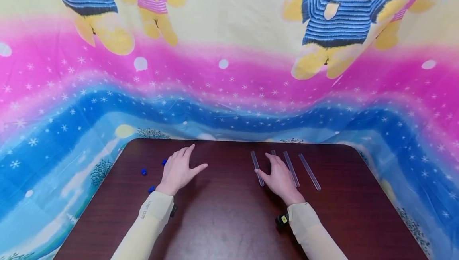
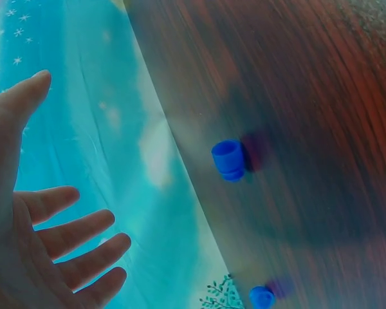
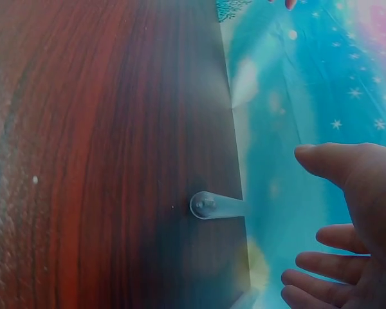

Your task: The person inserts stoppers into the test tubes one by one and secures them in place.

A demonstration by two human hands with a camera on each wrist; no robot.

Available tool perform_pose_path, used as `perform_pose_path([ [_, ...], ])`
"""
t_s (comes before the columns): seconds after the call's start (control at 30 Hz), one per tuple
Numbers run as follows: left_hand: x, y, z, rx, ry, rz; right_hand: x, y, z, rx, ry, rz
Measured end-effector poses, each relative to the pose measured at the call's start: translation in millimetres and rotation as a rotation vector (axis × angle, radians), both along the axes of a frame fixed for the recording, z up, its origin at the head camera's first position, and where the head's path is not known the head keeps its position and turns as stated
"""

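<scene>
My left hand (image 1: pixel 178 171) hovers over the left part of the table with its fingers extended and the thumb spread, holding nothing. Close by are three small blue stoppers (image 1: pixel 144 171), one partly covered by the hand; in the left wrist view, a stopper (image 2: pixel 228 159) shows a hollow, cup-like end. On the other side, my right hand (image 1: pixel 281 176) is held above several clear test tubes (image 1: pixel 310 172), fingers loose and nothing in its grasp. It partly hides two of them. The right wrist view shows the rounded end of a tube (image 3: pixel 206 205) beside the hand.
The dark brown wooden table (image 1: pixel 222 212) has rounded far corners. Behind it and along its sides hangs a printed cloth (image 1: pixel 222 88) with bears and snowflakes. Dark wrist cameras (image 1: pixel 282 220) are strapped at the cuffs of the pale sleeves.
</scene>
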State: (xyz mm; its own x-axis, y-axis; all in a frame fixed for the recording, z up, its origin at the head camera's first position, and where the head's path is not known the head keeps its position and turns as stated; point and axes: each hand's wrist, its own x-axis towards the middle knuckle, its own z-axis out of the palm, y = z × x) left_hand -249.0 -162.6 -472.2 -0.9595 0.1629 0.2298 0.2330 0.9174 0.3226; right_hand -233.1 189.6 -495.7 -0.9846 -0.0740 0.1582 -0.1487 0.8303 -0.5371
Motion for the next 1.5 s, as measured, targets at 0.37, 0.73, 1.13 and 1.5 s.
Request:
perform_pose_path([
  [0.37, -1.1, -17.4, -6.7, -0.010, 0.021, 0.026, 0.9, 0, -3.5, -0.006, -0.009, 0.013],
  [0.73, -1.8, -35.5, -15.6, -0.010, -0.005, 0.065, 1.3, -1, -6.9, 0.003, -0.021, 0.010],
  [1.13, -0.2, -45.4, -22.8, -0.010, -0.011, 0.074, 1.7, -1, -10.0, 0.003, -0.017, 0.007],
  [1.5, 4.0, -47.7, -29.4, -0.004, -0.036, 0.063, 1.1, -1, -15.2, 0.002, -0.019, -0.005],
])
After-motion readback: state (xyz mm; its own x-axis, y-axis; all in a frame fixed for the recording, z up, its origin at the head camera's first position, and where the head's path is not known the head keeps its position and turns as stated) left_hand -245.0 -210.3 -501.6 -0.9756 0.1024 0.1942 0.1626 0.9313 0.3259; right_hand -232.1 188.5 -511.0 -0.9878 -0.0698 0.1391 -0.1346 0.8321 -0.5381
